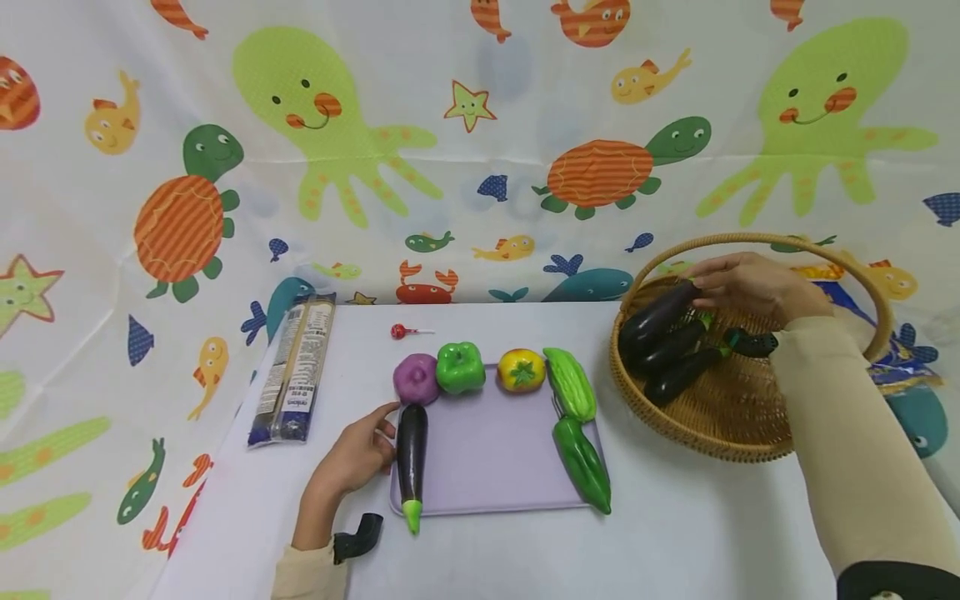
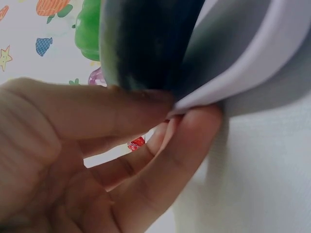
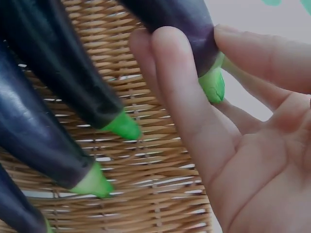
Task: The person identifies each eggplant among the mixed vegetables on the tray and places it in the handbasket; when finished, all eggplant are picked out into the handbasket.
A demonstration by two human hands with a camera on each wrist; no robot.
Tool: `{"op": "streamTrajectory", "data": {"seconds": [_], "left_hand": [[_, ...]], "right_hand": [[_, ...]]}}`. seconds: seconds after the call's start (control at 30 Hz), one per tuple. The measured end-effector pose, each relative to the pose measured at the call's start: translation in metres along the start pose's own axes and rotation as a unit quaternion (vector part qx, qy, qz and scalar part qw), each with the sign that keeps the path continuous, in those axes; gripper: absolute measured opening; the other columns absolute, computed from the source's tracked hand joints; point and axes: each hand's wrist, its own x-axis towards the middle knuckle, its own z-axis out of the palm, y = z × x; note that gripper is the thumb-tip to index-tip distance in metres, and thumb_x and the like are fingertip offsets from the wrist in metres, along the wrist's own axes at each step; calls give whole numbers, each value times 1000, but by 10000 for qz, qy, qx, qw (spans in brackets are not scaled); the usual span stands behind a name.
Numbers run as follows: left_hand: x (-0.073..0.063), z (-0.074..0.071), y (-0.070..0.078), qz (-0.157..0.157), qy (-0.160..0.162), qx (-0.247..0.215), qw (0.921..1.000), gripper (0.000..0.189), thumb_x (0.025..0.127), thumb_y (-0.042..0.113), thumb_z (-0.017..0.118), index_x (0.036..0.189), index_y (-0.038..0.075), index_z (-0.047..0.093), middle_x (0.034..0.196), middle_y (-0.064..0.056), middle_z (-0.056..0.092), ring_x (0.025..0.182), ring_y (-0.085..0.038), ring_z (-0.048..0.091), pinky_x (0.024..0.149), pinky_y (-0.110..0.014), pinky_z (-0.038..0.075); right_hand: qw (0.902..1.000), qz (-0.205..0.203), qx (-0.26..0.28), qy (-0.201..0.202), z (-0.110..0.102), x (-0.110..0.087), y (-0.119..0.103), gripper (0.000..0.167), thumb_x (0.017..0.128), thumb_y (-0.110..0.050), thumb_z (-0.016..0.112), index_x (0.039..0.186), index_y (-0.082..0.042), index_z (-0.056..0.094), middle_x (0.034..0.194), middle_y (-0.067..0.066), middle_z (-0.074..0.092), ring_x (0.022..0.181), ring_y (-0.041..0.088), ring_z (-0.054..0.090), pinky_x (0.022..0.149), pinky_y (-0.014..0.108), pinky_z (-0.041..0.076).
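My right hand [image 1: 757, 287] reaches over the wicker basket [image 1: 738, 417] and pinches an eggplant [image 3: 187, 26] near its green stem end, thumb on one side and fingers on the other. Several more dark eggplants [image 3: 63, 58] lie side by side in the basket, stems toward that hand. On the other side, my left hand [image 1: 356, 454] pinches the left rim of the lilac tray [image 1: 495, 454], with fingers under the edge. Next to its thumb another eggplant [image 1: 412, 454] lies along the tray's left side, green stem toward me.
Around the tray's edge sit a purple onion-like vegetable [image 1: 416, 379], a green bell pepper [image 1: 461, 367], a yellow-red fruit [image 1: 521, 371], a bitter melon [image 1: 572, 385] and a long green pepper [image 1: 582, 464]. A lollipop [image 1: 400, 332] lies behind, a noodle-like packet [image 1: 294, 371] at left.
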Motion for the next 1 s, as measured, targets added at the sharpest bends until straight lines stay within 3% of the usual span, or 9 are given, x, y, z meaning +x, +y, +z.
{"op": "streamTrajectory", "data": {"seconds": [0.17,0.3,0.53,0.7,1.0], "left_hand": [[0,1,0,-16,8,40,10000,77,75,-21,49,150,-1,45,104,-14,57,72,-19,59,60,-33,54],[-1,1,1,-21,27,25,10000,77,75,-21,49,150,-1,45,104,-14,57,72,-19,59,60,-33,54],[0,0,0,-11,47,43,10000,77,76,-21,50,149,-1,46,103,-14,57,71,-19,60,59,-32,54],[-1,0,1,-38,52,0,10000,77,76,-22,50,149,0,46,103,-14,56,73,-20,59,59,-33,54],[-1,1,2,-86,17,-25,10000,78,76,-22,51,150,1,45,105,-14,57,72,-20,59,60,-34,54]], "right_hand": [[9989,42,458,4,4,8,11,27,104,-4,53,103,-18,76,104,-1,69,94,15,71,91,34,57],[9989,-17,467,95,7,13,17,28,104,-6,53,102,-20,77,106,-3,68,94,13,71,93,33,56],[9973,-24,731,-7,10,24,20,27,103,-2,53,104,-13,78,106,-2,67,94,13,70,89,32,58],[9996,56,250,68,11,26,22,23,104,-7,55,119,-6,72,118,-1,58,96,9,68,93,34,56],[9986,196,-483,117,14,26,24,42,105,-10,53,142,10,50,142,18,46,95,7,68,95,34,56]]}}
